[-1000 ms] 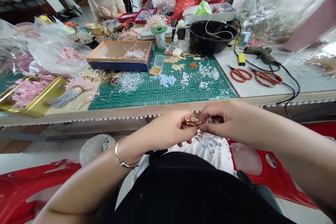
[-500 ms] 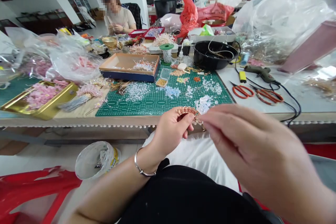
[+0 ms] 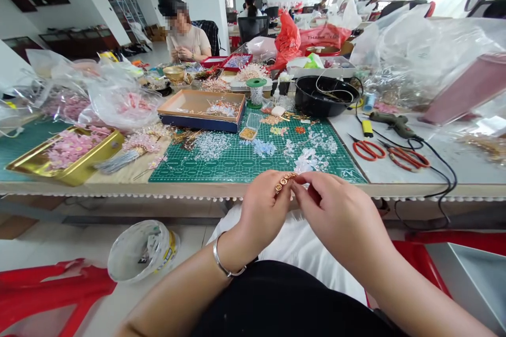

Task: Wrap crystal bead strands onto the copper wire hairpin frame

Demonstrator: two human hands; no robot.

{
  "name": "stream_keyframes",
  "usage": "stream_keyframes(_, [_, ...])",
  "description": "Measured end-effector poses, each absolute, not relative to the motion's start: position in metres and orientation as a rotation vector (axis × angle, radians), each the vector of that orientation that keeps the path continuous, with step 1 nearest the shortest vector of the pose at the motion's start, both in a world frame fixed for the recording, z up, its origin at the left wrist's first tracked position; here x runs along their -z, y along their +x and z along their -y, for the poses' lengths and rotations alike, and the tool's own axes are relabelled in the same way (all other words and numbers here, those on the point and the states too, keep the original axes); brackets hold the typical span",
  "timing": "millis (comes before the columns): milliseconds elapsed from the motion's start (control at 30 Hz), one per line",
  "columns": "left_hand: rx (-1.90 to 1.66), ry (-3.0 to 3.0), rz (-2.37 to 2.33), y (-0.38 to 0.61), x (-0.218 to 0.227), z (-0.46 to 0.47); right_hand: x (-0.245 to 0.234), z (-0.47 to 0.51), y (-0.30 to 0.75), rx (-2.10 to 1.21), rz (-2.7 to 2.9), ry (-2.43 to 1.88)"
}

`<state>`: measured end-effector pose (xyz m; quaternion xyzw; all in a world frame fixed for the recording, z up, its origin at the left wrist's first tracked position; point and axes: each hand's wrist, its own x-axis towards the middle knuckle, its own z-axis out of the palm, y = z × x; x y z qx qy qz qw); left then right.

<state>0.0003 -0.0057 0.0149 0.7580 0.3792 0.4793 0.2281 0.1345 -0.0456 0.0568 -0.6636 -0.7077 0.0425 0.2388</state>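
Observation:
A curved gold-toned ornament (image 3: pixel 283 183) with a row of small round settings is held above my lap, close to the table's front edge. My left hand (image 3: pixel 263 210) grips it between thumb and fingers. My right hand (image 3: pixel 336 210) meets its right end, with thumb and forefinger pinched there. The pinched end is mostly hidden by those fingers. A silver bangle (image 3: pixel 226 258) circles my left wrist. White cloth (image 3: pixel 300 253) lies across my lap below both hands.
A green cutting mat (image 3: pixel 221 168) ahead holds loose clear beads and a bead tray. Nearby are a shallow box (image 3: pixel 201 110), black pot (image 3: pixel 324 96), orange scissors (image 3: pixel 367 150), and glue gun (image 3: pixel 395 124). A co-worker (image 3: pixel 185 37) sits across the table. A plastic tub (image 3: pixel 138 251) stands on the floor.
My right hand has moved in from the right and now pinches the ornament's end. The ornament stays in my left hand. The view has tilted upward, showing more of the room.

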Motion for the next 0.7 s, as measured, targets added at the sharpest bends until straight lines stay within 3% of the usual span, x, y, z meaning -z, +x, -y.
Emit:
stream_keyframes(400, [-1.304, 2.018, -1.070, 0.000, -0.012, 0.004, -0.071, 0.041, 0.135, -0.367, 1.923, -1.858])
stream_keyframes(700, [-1.345, 1.747, -1.053, -0.003, -0.012, -0.001, -0.071, 0.060, 0.142, -0.730, 1.842, -1.750])
